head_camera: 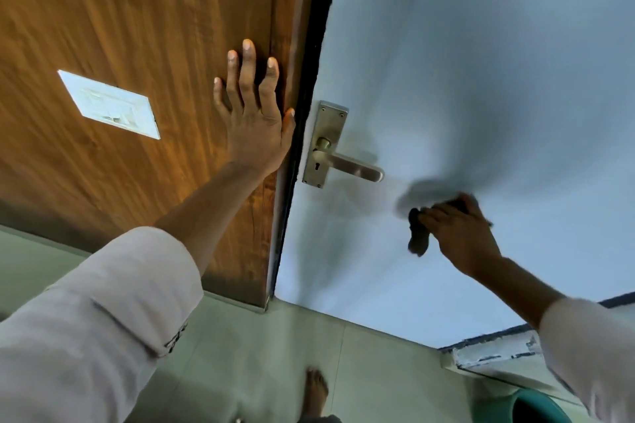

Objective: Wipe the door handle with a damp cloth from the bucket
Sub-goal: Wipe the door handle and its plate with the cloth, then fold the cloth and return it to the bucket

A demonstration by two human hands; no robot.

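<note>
— Where are your hands?
— Your left hand [256, 120] lies flat, fingers spread, on the wooden panel [137, 45] just beside the door handle [347, 163].
— The cloth?
— Your right hand [460, 233] grips the dark cloth [418, 233], apart from that handle; the green bucket [525, 409] sits well below it.

1 head cam, tilted fwd & down, close to door handle [343, 161] at arm's reach

left hand [256, 124] flat on wood panel [137, 27] | right hand [460, 233] grips dark cloth [418, 233] near door handle [350, 165]
</note>
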